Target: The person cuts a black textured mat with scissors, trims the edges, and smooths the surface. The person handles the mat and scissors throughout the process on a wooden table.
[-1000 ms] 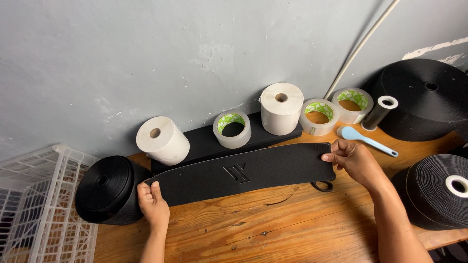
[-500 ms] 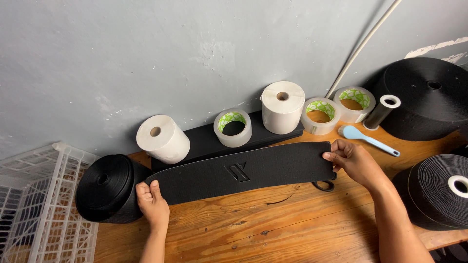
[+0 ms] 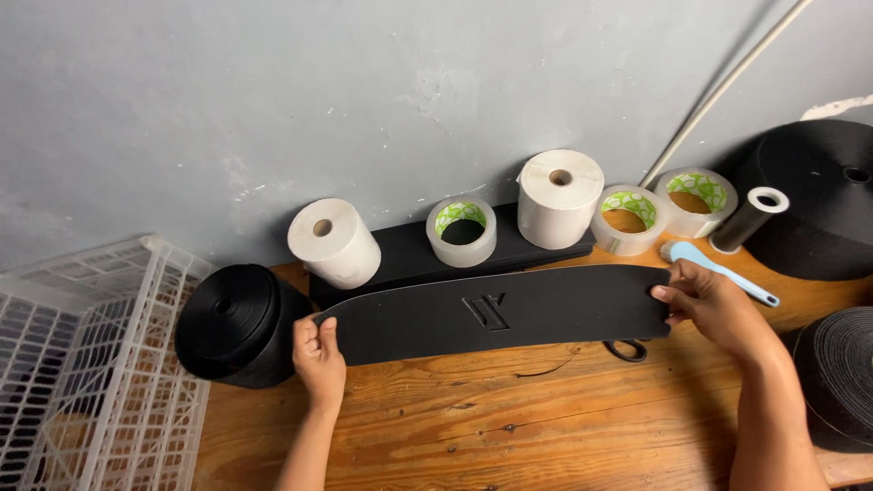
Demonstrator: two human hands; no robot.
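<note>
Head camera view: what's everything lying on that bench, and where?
Long curved panel: 1, black, middle of bench, held at both ends.
Flat slab: 1, black, against wall behind panel.
Paper rolls: 2, white, one at left, one at centre.
Tape rolls: 3, clear with green cores, along wall.
Webbing rolls: 3, black, left, far right, lower right.
Tube: 1, grey, right.
Brush: 1, light blue, right.
Scissors: 1, black handle, under panel.
Crate: 1, white, left.
Bench: wooden.
Left hand: grips panel's left end.
Right hand: grips panel's right end.

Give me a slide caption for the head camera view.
Both hands, left hand and right hand, hold a long black panel over a wooden table.
</note>
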